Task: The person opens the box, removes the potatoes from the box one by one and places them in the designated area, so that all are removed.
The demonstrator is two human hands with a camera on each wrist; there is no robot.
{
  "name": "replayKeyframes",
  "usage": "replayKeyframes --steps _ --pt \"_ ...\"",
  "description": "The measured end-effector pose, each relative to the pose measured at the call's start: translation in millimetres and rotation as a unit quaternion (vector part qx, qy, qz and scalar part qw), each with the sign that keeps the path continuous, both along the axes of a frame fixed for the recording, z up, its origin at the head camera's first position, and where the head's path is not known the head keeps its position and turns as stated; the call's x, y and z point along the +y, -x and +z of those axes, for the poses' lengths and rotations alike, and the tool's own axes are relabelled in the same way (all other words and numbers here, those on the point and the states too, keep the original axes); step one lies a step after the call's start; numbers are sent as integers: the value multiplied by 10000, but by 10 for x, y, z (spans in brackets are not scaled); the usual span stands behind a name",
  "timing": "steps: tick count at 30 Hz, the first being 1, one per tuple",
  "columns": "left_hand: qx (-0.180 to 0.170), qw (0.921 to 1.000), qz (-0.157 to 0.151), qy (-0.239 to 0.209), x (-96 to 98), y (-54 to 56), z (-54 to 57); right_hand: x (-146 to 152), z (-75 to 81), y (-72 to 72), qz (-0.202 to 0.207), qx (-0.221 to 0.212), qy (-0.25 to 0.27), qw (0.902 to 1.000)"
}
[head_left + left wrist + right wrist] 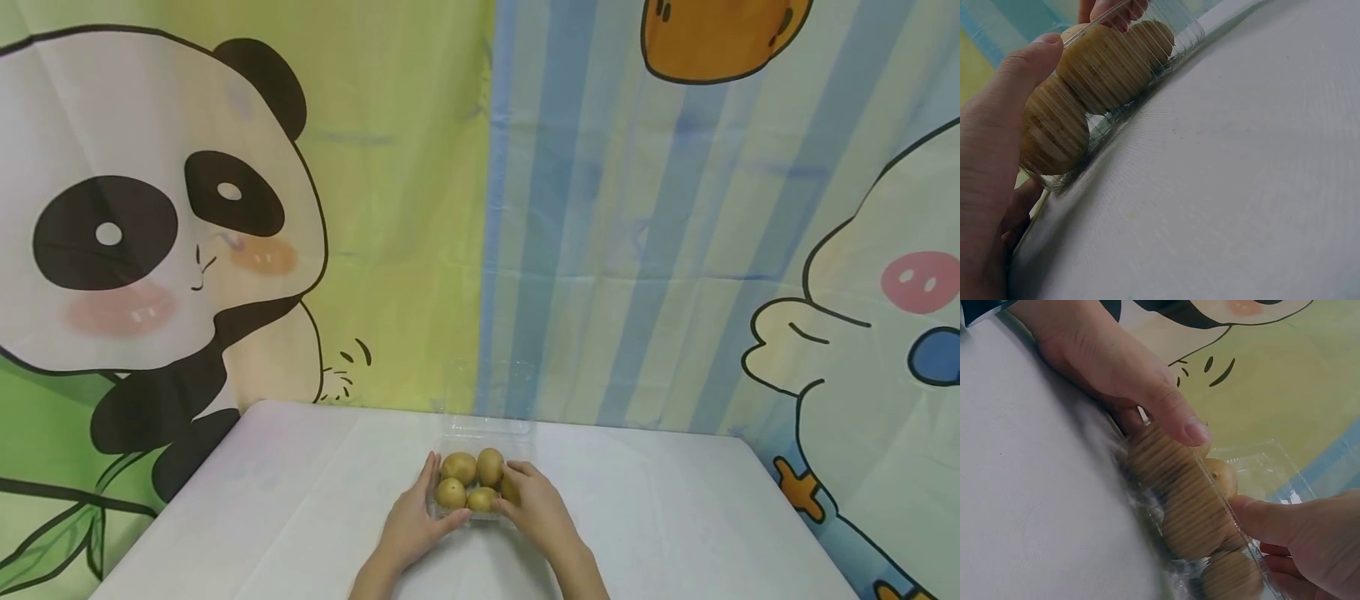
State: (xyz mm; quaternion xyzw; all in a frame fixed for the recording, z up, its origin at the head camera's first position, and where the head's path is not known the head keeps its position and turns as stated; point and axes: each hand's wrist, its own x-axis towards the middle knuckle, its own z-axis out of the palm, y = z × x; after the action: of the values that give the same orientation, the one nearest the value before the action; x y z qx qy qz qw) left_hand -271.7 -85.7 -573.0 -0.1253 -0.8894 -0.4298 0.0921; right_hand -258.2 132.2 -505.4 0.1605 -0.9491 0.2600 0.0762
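Several yellow-brown potatoes (459, 468) lie in a clear plastic box (487, 517) on the white table. My left hand (414, 521) grips the box at its left side, its thumb over the near rim, as the left wrist view shows. At the box's right end, my right hand (536, 508) has its thumb and fingers around a potato (511, 490) that it partly hides. Through the ribbed near wall, potatoes (1194, 519) show side by side in the right wrist view.
The box's transparent lid (487, 392) stands raised at the back. White cloth covers the table (300, 500). Behind it hangs a curtain (405, 208) printed with a panda and other cartoon figures.
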Motion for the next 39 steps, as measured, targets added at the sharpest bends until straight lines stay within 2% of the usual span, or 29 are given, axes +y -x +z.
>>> replayKeyframes --steps 7,17,25,34,39 --pt "53 10000 31 14 -3 8 -21 -47 7 19 261 -95 159 9995" --pt "1 10000 66 26 7 4 -20 -122 35 7 12 -78 299 9995" --pt "-89 9999 100 6 11 14 -16 -286 25 -31 -61 327 96 9994" --pt "148 9998 105 64 12 27 -33 -334 29 -67 -383 -30 -38 9993" --pt "134 9998 87 88 8 20 -39 -360 -1 -79 -439 58 -114 9990"
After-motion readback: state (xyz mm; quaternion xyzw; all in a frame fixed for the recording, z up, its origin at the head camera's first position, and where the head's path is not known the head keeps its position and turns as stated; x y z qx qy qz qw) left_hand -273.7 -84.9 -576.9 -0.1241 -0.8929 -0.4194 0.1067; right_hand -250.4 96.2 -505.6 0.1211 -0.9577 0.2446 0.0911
